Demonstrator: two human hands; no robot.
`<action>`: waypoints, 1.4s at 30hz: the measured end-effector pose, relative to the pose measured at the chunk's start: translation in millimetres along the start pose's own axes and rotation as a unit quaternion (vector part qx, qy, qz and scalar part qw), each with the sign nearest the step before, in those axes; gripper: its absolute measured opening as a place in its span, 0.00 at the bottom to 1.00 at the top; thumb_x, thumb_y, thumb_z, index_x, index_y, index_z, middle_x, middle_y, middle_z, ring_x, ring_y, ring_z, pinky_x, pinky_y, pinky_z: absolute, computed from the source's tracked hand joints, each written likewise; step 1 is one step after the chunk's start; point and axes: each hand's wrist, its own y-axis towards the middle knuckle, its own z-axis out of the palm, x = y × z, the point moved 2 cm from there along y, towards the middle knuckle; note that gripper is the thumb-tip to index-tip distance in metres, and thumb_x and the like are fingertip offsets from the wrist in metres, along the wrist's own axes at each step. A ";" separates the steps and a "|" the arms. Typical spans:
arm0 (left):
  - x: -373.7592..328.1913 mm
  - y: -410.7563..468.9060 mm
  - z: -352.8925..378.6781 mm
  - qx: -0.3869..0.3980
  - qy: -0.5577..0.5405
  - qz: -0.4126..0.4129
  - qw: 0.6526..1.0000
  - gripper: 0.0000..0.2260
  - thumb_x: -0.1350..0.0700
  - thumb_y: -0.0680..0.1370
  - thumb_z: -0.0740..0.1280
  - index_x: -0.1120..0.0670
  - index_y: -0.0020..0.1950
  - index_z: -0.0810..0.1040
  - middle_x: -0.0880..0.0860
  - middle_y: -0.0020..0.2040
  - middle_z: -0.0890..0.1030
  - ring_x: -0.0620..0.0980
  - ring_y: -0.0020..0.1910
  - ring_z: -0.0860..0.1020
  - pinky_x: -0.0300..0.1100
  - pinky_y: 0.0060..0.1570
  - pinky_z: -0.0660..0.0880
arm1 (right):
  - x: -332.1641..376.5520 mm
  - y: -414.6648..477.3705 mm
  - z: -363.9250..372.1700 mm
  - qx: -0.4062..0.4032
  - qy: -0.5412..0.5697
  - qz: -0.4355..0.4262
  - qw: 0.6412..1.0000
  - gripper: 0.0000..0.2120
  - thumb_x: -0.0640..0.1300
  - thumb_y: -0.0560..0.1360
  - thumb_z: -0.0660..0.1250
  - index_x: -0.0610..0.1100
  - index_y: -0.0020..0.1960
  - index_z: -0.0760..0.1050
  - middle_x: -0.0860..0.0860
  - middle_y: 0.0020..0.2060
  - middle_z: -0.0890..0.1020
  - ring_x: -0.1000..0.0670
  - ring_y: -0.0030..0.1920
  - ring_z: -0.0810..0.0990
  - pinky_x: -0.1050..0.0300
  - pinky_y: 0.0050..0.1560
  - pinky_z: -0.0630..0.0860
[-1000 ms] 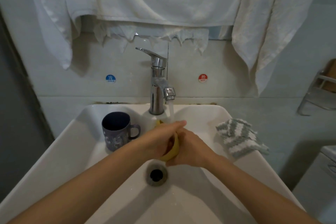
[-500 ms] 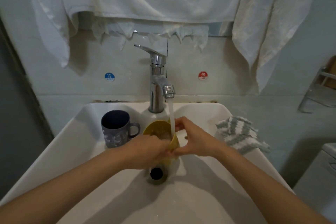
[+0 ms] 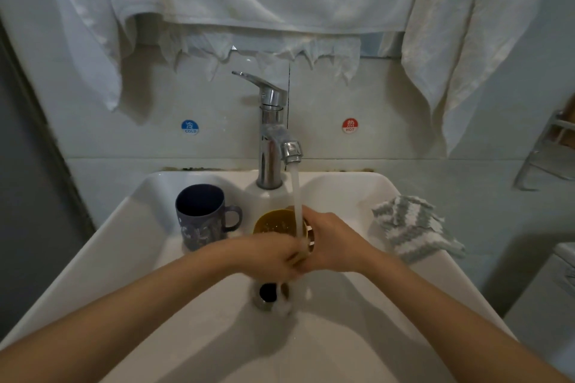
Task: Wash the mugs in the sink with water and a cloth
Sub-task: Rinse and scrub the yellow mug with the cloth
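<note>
The yellow mug (image 3: 273, 222) is held under the faucet (image 3: 273, 134) stream, above the drain of the sink (image 3: 124, 258). The right hand (image 3: 336, 242) curls its fingers round the mug's right side, and the blurred left hand (image 3: 267, 255) curls against its near wall. The blue mug (image 3: 200, 214) stands upright at rear left, and the striped cloth (image 3: 413, 227) lies on the right rim.

head camera looks down into sink (image 3: 102, 258)
</note>
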 end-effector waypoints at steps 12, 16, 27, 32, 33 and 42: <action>-4.8 23.7 13.0 -0.049 -0.079 -0.081 0.992 0.05 0.62 0.74 0.64 0.60 0.49 0.74 0.57 0.44 0.78 0.53 0.43 0.77 0.44 0.43 0.74 | -2.2 -0.6 0.8 0.021 -0.030 0.074 0.997 0.37 0.55 0.56 0.77 0.49 0.61 0.69 0.51 0.48 0.80 0.48 0.47 0.78 0.49 0.48 0.78; 6.7 14.3 4.5 0.003 -0.071 -0.135 0.988 0.10 0.57 0.77 0.63 0.58 0.57 0.75 0.54 0.49 0.78 0.50 0.45 0.75 0.41 0.48 0.73 | 7.3 2.8 10.7 0.051 -0.032 0.068 0.996 0.42 0.56 0.57 0.79 0.51 0.67 0.67 0.51 0.56 0.79 0.48 0.53 0.78 0.50 0.55 0.78; -12.7 20.1 -2.8 -0.168 -0.326 -0.078 0.927 0.14 0.66 0.76 0.58 0.68 0.61 0.70 0.68 0.59 0.71 0.65 0.58 0.72 0.51 0.52 0.74 | 6.9 0.9 5.8 0.015 -0.056 0.087 0.995 0.33 0.57 0.60 0.78 0.51 0.61 0.70 0.54 0.47 0.78 0.51 0.46 0.78 0.57 0.45 0.75; 1.4 6.6 -3.7 -0.024 -0.154 -0.003 0.988 0.18 0.50 0.71 0.65 0.61 0.53 0.77 0.59 0.47 0.78 0.58 0.48 0.77 0.47 0.47 0.75 | 2.5 -3.1 -7.6 0.078 -0.045 0.090 0.992 0.20 0.53 0.62 0.78 0.54 0.39 0.66 0.58 0.35 0.72 0.57 0.35 0.70 0.67 0.33 0.65; 3.6 2.2 -5.7 -0.038 -0.134 -0.004 0.990 0.18 0.47 0.72 0.64 0.59 0.53 0.78 0.59 0.49 0.79 0.56 0.48 0.77 0.49 0.50 0.75 | 0.9 -4.1 -10.1 0.092 -0.034 0.094 0.991 0.20 0.53 0.62 0.78 0.55 0.38 0.66 0.59 0.35 0.72 0.58 0.34 0.70 0.68 0.32 0.65; 53.0 1.6 5.6 -0.441 -0.338 -0.092 0.827 0.08 0.58 0.77 0.65 0.50 0.56 0.74 0.47 0.50 0.79 0.45 0.53 0.77 0.34 0.47 0.73 | -0.6 -0.9 -12.4 0.057 0.021 0.080 0.995 0.32 0.54 0.60 0.80 0.53 0.59 0.69 0.60 0.50 0.77 0.57 0.51 0.76 0.62 0.51 0.75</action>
